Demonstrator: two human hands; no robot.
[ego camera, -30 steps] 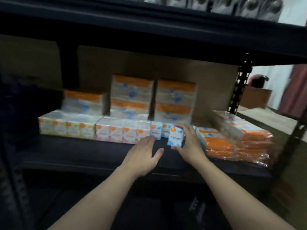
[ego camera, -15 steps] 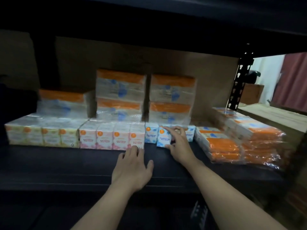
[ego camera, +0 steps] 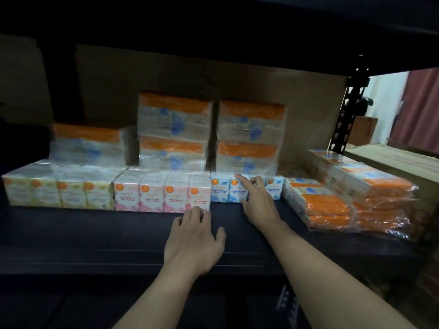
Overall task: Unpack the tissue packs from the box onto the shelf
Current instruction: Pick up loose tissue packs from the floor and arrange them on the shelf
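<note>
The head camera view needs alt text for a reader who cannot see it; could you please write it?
A person's right hand pushes a blue fragrance-free mini tissue pack into a shelf row, while the left hand touches the pink rose-scented packs. Larger orange-topped packs are stacked behind.

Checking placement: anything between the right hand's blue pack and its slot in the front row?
Nothing visible. The right hand already rests on the blue pack, which stands in the row between two other blue packs.
</note>
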